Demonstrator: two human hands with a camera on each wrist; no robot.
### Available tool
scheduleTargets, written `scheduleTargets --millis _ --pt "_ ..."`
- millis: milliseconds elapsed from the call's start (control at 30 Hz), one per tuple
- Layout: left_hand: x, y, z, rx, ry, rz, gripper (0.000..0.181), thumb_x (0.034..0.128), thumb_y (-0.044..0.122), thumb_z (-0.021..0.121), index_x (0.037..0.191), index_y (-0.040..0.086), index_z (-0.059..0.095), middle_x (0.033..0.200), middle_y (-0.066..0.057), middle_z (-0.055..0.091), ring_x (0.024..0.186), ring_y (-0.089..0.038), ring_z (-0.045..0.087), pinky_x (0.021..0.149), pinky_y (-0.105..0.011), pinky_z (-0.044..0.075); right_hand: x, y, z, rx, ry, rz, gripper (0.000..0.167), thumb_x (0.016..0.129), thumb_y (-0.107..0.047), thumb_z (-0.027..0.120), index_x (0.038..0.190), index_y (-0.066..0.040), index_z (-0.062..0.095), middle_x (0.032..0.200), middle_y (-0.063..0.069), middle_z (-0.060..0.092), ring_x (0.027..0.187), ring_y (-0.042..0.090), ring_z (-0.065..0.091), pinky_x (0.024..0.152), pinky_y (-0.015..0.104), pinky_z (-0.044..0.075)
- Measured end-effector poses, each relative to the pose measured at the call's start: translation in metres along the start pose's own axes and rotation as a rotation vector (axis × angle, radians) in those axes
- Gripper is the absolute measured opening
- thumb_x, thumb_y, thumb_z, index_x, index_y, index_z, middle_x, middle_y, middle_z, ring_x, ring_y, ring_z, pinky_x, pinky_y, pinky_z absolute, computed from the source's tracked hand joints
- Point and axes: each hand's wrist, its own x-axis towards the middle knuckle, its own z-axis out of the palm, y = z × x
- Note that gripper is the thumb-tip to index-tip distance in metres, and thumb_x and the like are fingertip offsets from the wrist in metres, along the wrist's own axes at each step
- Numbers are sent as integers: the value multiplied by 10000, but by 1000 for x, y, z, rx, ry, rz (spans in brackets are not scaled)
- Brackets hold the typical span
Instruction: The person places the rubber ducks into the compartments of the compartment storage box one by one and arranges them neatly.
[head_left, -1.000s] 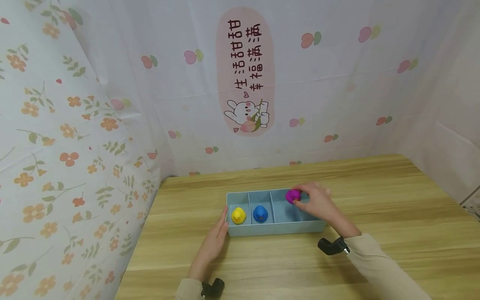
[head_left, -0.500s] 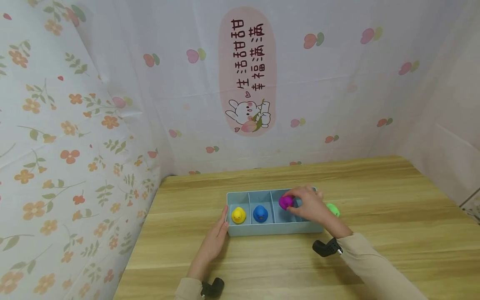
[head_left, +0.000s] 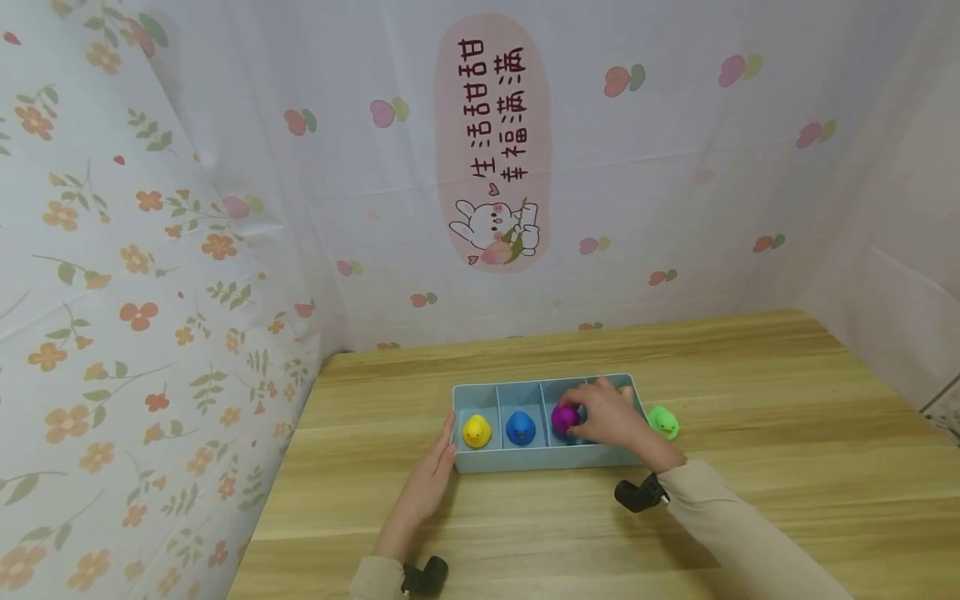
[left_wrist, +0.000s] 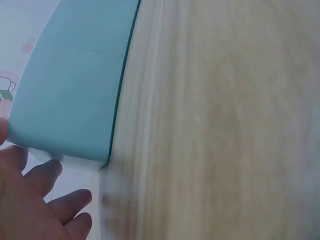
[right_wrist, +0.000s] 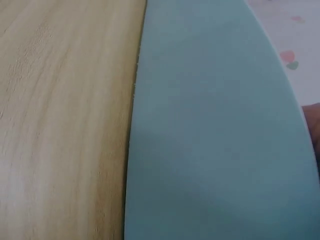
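Observation:
A pale blue divided box sits on the table, its compartments in a row. My right hand reaches over the right end and pinches a purple toy duck inside the third compartment from the left. Whether that duck touches the floor of the box cannot be seen. A yellow toy duck occupies the leftmost compartment, and a blue toy duck the one beside it. My left hand rests against the box's left end with its fingers extended. In the left wrist view, fingers touch the box's end.
Just outside the box's right end, a green toy duck stands on the wooden table. Printed cloth hangs behind the table and along its left side. The right wrist view is mostly filled by the box's front wall.
The right hand has moved left and lower, bringing the purple duck down into the third compartment. The green duck has come into sight from behind that hand. My left hand has stayed put.

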Motion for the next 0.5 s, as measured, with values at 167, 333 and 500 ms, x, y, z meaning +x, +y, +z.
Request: scheduleTargets --millis 167,333,500 --pt "0 1 1 4 2 -14 507 1055 226 314 1540 168 180 1583 -68 204 1424 -341 267 1158 -546 221 4 -1 1 -37 -24 15 317 670 -222 847 960 -239 720 954 -13 698 890 229 479 657 390 239" --pt "0 1 1 2 5 -14 504 1057 238 305 1541 174 179 1580 -91 211 1419 -358 270 1155 -555 220 8 -1 3 -83 -29 13 322 658 -236 855 953 -248 727 960 -12 717 862 216 461 655 402 242" --pt "0 -1 1 0 5 0 501 1057 226 300 1539 153 182 1577 -114 214 1416 -372 269 1150 -564 219 8 -3 3 -93 -35 8 308 658 -226 851 940 -236 726 950 -6 725 844 213 448 635 396 239"
